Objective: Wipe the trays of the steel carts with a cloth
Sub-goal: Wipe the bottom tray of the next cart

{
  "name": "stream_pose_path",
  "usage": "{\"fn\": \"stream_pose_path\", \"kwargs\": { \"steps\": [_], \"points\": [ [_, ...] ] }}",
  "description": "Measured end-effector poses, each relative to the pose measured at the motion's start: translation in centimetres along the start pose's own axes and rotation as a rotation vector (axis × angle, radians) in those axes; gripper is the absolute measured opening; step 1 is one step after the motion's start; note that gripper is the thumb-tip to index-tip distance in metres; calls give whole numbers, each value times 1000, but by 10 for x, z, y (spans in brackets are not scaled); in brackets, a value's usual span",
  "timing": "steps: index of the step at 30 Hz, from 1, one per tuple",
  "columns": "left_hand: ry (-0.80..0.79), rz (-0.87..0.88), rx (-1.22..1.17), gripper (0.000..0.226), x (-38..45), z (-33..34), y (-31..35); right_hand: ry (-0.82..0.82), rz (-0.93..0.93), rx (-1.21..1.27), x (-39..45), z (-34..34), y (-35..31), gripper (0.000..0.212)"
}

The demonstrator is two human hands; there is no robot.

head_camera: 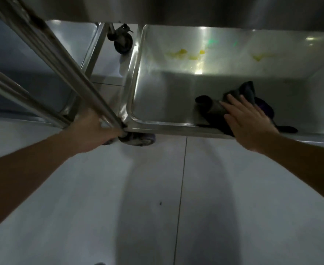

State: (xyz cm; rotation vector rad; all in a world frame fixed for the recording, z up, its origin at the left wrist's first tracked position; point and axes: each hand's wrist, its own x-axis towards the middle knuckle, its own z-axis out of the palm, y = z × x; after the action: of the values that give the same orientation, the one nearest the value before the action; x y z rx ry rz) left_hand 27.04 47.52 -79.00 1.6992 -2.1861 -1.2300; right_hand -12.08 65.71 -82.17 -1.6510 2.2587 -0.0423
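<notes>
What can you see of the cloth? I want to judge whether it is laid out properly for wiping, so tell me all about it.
The cloth is dark, black to grey with a purplish part at its right, soft and crumpled rather than spread flat. It lies in the steel tray near the front rim, with one edge trailing over that rim. The right hand presses on it with straight fingers. One end is bunched into a roll at the left. The yellow smears lie farther back, untouched.

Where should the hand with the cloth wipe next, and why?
Probably away from the person, toward the yellow smears at the far side of the tray. The right hand presses the dark cloth flat near the front rim, and those smears look unwiped. The left hand grips the cart post.
</notes>
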Motion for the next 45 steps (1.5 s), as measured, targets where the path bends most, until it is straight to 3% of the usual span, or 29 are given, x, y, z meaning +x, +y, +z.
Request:
{"fn": "stream_pose_path", "kwargs": {
  "steps": [2, 4, 6, 11, 16, 20, 25, 29, 31, 37, 40, 45],
  "points": [
    [-301, -155, 609, 42, -8, -3, -5, 37, 57, 20, -5, 3, 3, 55],
    [-425, -218, 837, 66, -18, 4, 0, 65, 110, 36, -3, 7, -11, 56],
    [-415, -159, 785, 63, -25, 17, 20, 73, 97, 37, 0, 10, -34, 56],
    [-366, 66, 663, 25, -21, 52, 88, 21, -186, -24, 15, 20, -80, 56],
    [-85, 206, 496, 8, -3, 84, 129, 37, -211, 11, 9, 17, -53, 54],
    [64, 308, 433, 16, 10, 113, 138, 90, -88, 29, -15, 5, 32, 53],
    [75, 458, 464, 29, 11, 163, 151, 192, 277, 50, -52, -16, 153, 54],
    [100, 569, 554, 37, 8, 192, 168, 252, 449, 135, -50, -15, 150, 58],
    [144, 565, 509, 38, 10, 206, 185, 251, 426, 161, -44, -9, 121, 59],
    [250, 516, 267, 44, 7, 261, 230, 117, -33, 30, -33, 7, 59, 57],
    [268, 518, 230, 47, 13, 276, 236, 112, -53, 13, -38, 1, 100, 53],
    [227, 402, 309, 52, 21, 285, 230, 228, 185, -1, -81, -24, 233, 51]
  ]
}}
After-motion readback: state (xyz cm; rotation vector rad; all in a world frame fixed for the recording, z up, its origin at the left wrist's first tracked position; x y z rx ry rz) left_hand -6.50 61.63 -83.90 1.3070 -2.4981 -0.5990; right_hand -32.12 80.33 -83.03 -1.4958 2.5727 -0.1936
